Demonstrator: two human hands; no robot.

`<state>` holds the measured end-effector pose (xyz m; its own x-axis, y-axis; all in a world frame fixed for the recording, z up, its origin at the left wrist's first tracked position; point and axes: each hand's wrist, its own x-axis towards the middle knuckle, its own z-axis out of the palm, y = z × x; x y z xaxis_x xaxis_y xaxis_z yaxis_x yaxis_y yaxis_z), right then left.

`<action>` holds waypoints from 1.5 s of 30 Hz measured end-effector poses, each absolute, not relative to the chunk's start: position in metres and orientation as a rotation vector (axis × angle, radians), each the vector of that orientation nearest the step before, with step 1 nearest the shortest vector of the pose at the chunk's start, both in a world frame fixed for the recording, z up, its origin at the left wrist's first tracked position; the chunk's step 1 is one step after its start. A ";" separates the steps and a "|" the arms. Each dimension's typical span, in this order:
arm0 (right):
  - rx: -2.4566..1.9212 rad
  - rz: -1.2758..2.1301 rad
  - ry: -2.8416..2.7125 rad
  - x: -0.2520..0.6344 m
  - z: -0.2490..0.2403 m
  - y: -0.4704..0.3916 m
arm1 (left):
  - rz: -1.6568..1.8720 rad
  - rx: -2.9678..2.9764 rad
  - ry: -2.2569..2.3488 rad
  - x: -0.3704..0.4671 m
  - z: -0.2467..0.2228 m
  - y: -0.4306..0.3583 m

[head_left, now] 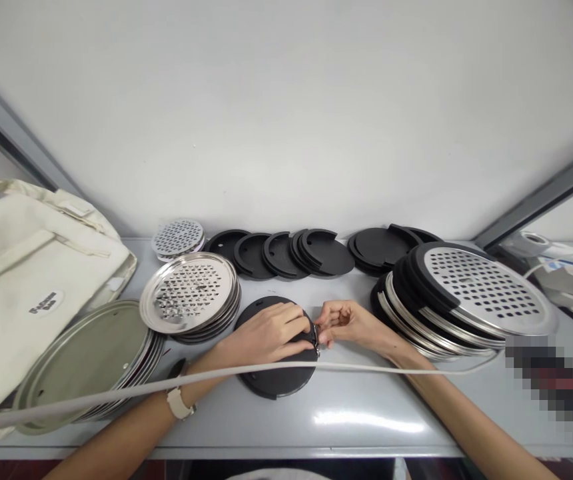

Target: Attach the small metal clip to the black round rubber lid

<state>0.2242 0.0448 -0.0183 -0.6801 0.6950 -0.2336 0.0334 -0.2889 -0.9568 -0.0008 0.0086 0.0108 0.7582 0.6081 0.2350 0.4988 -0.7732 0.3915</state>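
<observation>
White cable (116, 395), hands (281, 328) at flat black disc (281, 381); clip (316, 339) seemingly fore-aft

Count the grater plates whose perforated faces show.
3: a small grater plate near the back wall, a larger silver grater plate in front of it, and a grater plate topping the right-hand stack. More may be hidden underneath.

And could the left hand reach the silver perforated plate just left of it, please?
Probably yes: the silver perforated plate lies uncovered atop its stack, though the left hand is on the black disc.
</observation>
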 end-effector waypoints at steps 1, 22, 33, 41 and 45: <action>-0.909 2.019 -1.526 0.224 -0.018 0.045 | 0.513 2.648 0.858 -0.001 0.011 0.009; -0.960 1.971 -1.518 0.220 -0.014 0.046 | 0.560 2.626 0.944 0.001 0.010 0.011; -0.958 2.004 -1.460 0.220 -0.020 0.049 | 0.566 2.621 0.921 0.002 0.010 0.012; -0.946 2.022 -1.469 0.220 -0.024 0.051 | 0.551 2.622 0.890 0.003 0.011 0.012; -0.922 2.020 -1.468 0.220 -0.022 0.051 | 0.552 2.609 0.893 0.002 0.012 0.012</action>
